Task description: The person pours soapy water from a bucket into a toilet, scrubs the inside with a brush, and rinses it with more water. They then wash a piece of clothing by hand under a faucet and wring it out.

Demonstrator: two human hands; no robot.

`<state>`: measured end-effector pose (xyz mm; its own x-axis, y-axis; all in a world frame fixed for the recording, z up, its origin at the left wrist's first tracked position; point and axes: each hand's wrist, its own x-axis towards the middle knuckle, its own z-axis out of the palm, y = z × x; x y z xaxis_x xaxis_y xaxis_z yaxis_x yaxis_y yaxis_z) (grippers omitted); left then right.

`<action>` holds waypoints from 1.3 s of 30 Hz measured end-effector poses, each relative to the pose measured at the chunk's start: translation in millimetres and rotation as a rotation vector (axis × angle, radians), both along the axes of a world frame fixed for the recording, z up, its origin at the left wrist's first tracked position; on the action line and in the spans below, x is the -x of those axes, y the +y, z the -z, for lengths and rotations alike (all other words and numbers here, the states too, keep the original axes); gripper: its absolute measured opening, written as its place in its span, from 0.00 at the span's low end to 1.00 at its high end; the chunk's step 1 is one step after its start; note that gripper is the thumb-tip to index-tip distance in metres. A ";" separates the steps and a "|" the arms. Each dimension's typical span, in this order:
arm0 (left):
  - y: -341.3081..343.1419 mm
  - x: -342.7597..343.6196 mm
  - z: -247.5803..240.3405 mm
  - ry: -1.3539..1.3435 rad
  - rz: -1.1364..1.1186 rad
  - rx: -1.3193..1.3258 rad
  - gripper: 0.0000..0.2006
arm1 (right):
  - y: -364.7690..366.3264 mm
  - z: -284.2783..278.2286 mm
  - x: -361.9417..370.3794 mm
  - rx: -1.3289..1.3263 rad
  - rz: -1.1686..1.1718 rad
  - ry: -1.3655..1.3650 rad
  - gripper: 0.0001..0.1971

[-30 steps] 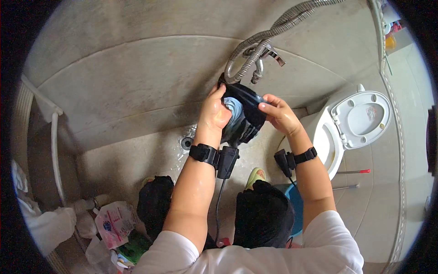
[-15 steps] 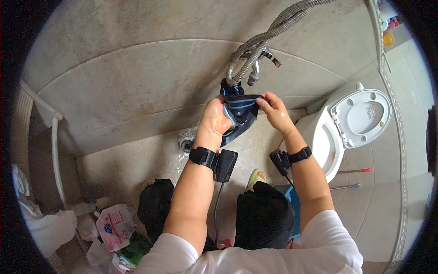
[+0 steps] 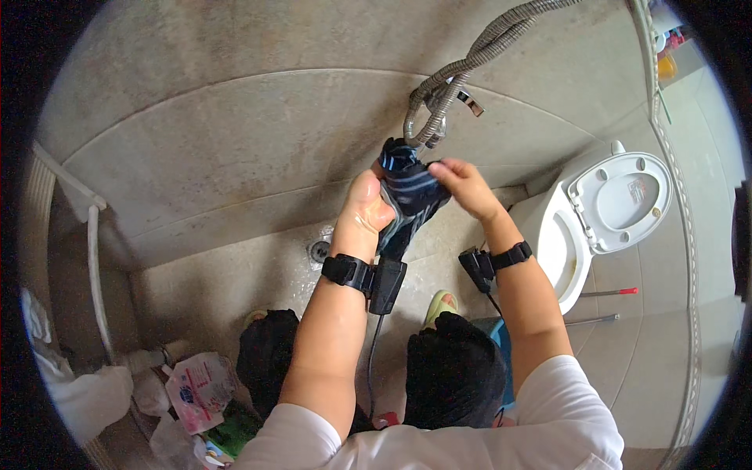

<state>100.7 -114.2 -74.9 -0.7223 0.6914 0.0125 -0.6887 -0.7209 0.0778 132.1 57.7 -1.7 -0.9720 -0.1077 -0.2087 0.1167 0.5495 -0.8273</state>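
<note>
A dark garment [image 3: 411, 184] with light blue stripes hangs bunched between my hands, close below the tap [image 3: 435, 129]. Its kind is not plain from the folds. My left hand [image 3: 365, 205], wet and shiny, is closed on its left side, with some fingers hidden behind the fabric. At the upper right edge, my right hand [image 3: 464, 186] pinches the fabric, its fingertips a little blurred. A ribbed metal hose [image 3: 450, 78] loops down in front of the tap, its lower bend just above the garment.
A round drain [image 3: 319, 251] lies in the wet floor left of the garment. On the right stands a toilet [image 3: 560, 243] with its lid raised. A blue basin [image 3: 501, 352] is partly hidden by my right knee. Plastic packages [image 3: 202, 390] lie at lower left.
The garment's lower part has swung right, and its folds have shifted. My right hand has moved slightly right and down with its edge. The hose's lower loop has moved right, across the tap.
</note>
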 end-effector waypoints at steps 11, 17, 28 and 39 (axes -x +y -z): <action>23.1 -13.8 13.2 -0.172 -0.380 0.466 0.07 | -79.4 37.2 -14.8 0.027 0.215 0.554 0.09; 40.8 -21.1 3.3 -0.200 -0.270 0.389 0.15 | -72.2 26.7 13.1 -0.354 0.303 0.371 0.18; 50.3 -22.7 -9.7 -0.241 -0.170 0.429 0.11 | -29.6 30.3 38.0 -0.426 0.202 0.207 0.21; 26.3 2.0 -13.8 -0.207 -0.462 0.499 0.14 | -44.2 13.4 1.6 0.015 0.194 0.296 0.10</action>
